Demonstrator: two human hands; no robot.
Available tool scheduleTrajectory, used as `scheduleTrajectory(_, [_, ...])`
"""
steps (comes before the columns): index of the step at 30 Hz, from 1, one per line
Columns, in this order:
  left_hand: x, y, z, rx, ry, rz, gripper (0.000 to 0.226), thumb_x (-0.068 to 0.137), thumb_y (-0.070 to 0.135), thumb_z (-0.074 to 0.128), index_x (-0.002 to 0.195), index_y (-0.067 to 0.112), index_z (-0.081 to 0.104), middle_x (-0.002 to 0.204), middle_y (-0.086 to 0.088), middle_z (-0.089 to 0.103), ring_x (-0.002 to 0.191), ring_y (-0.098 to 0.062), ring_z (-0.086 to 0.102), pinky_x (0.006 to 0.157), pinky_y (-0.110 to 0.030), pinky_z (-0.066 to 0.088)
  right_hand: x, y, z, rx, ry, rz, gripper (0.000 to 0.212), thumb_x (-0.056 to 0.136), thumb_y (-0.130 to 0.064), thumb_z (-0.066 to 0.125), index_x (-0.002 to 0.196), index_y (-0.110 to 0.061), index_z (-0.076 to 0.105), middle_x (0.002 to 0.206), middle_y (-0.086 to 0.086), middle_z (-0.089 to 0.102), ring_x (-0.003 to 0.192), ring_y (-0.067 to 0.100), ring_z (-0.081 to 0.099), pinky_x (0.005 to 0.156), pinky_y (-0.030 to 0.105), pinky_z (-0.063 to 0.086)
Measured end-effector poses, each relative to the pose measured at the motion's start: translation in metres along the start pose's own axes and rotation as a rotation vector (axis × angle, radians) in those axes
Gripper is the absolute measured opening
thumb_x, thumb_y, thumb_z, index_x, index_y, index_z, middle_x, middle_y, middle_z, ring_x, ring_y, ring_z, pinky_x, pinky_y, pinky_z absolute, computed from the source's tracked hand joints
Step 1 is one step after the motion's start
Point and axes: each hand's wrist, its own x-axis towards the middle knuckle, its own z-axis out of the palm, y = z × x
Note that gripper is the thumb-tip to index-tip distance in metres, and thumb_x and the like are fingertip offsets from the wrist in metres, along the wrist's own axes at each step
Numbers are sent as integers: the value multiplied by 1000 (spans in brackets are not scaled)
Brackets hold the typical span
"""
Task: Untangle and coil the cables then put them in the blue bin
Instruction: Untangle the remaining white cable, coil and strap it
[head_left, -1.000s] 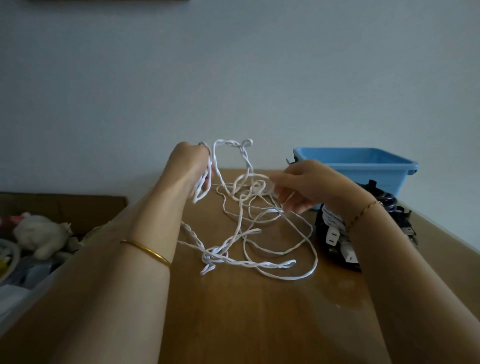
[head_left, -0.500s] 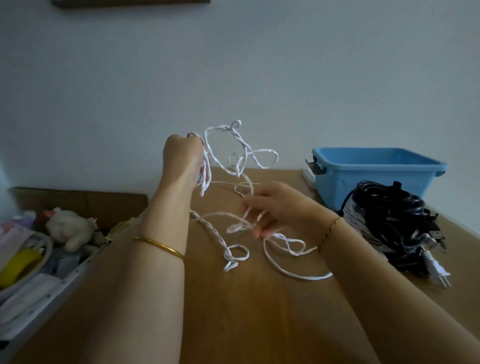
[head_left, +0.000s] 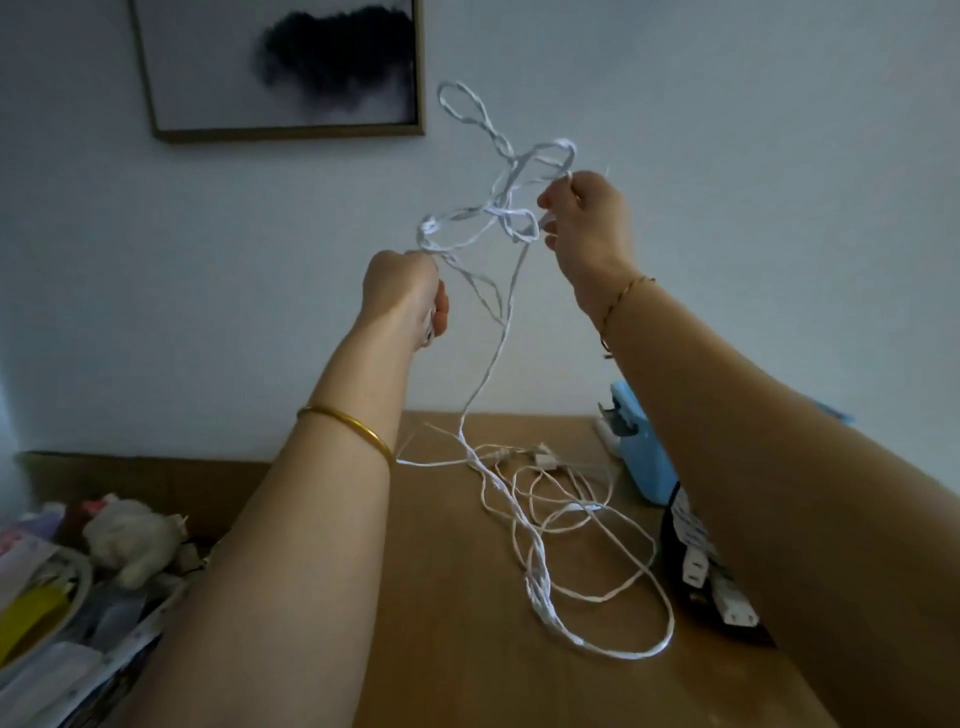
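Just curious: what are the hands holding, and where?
The white cable: left hand grips the raised tangle's lower end, right hand pinches its upper loops.

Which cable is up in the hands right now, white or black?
The thin white cable: both the left hand and right hand grip its tangle in the air. The black cable bundle lies on the table by the blue bin.

Ahead of you a framed picture (head_left: 283, 67) hangs on the pale wall (head_left: 779, 156), a dark smudge on a light ground inside a thin wooden frame. The wooden table (head_left: 441, 649) meets that wall along its far edge. Off the table's left edge you have a heap of clutter (head_left: 104, 623): a pale plush toy (head_left: 132, 538) on top, papers and packets (head_left: 62, 670) below it, something yellow (head_left: 26, 617) among them. A brown board (head_left: 130, 475) stands behind the heap.
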Motion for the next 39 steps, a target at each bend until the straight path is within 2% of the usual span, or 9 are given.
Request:
scheduleTrajectory(3, [-4,24,8,-6,-43,25,20,96,6,36,78,9,45,57,-5,42,24,-9,35,39,-9,31,19,-30,-11,143,67,32,29,96,-12,39,69,-17,49,76,6,56,71,24,51,73,46,51])
scheduleTrajectory(7, [-18,40,16,26,-112,35,25,95,5,36,71,9,44,57,-6,41,24,-10,35,40,-10,30,10,-39,-30,384,-6,295,28,103,-21,29,84,-9,45,67,11,55,50,20,49,46,24,44])
scheduleTrajectory(14, [-48,22,13,37,-165,-45,31,89,-3,35,60,6,45,39,-5,38,28,-11,33,42,-11,29,-56,54,-52,104,-348,789,23,99,-21,49,78,-11,50,35,-4,45,23,6,26,34,8,23])
scheduleTrajectory(18, [-54,9,3,40,-148,-87,30,86,-5,35,60,4,45,30,-2,36,23,-10,31,41,-11,30,-90,74,-58,-337,-553,725,11,91,-17,62,96,-7,61,65,4,60,49,11,50,42,18,39])
scheduleTrajectory(21, [-56,0,-4,90,-126,-115,28,86,-5,36,62,3,48,39,-4,39,25,-11,32,45,-15,30,-96,71,-59,-447,-632,635,30,86,-9,64,115,-13,60,88,5,58,73,15,53,55,24,46])
scheduleTrajectory(28, [-52,-18,-4,122,-112,-190,27,88,1,36,65,3,51,55,-9,45,39,-17,41,48,-20,32,-111,32,-49,58,201,218,19,77,1,45,77,-16,54,84,9,61,79,28,58,70,43,50])
scheduleTrajectory(32, [-56,-22,0,148,-88,-136,23,91,0,35,83,-6,56,59,-15,51,41,-20,47,44,-22,39,-140,15,-47,-261,337,-55,17,79,-6,56,87,-21,61,97,-7,51,92,13,48,82,29,38])
scheduleTrajectory(37, [-59,-27,12,119,-147,-83,19,95,8,42,94,-5,56,59,-13,50,44,-21,45,44,-24,37,-145,10,-36,-117,-173,41,21,88,-7,54,102,-13,69,88,-2,67,73,10,62,64,23,51])
scheduleTrajectory(39, [-59,-29,17,185,-168,-39,29,95,20,47,104,-5,59,68,-13,55,53,-23,50,52,-28,41,-146,8,-29,16,-324,169,18,93,-15,52,102,-15,68,92,6,69,85,17,66,74,29,57])
